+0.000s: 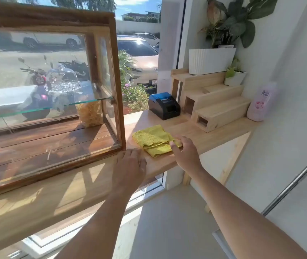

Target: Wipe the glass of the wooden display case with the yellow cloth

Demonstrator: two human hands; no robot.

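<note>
The yellow cloth [155, 140] lay folded on the pale wooden counter [221, 136] just right of centre in the frame, close beside the lower right corner of the wooden display case [118, 75], which filled the left half of the view. The right hand [185, 153] had reached the cloth's near right edge: its thumb rested on the fabric and its fingertips were over the far side of the fold, but whether they had closed on the cloth could not be told from this angle. The left hand [130, 165] lay flat on the counter at the case's front corner, fingers relaxed and holding nothing, just left of the cloth.

As far as the view showed, the task stood at its very start. The cloth was flat on the counter, not lifted, and nowhere near the glass. The front pane [37, 86] carried faint streaks and reflections in the sunlight, and I judged it unwiped. A glass shelf [46, 108] crossed the inside, with a bag of pale yellow snacks [91, 114] standing beneath it near the right end.

Everything remained to be done: picking up the cloth, carrying it left to the case, and wiping the panes.

At the right of the frame stood a small black receipt printer [163, 105], stepped wooden risers [212, 107], a white planter [211, 60] and a pink bottle [261, 102].
</note>
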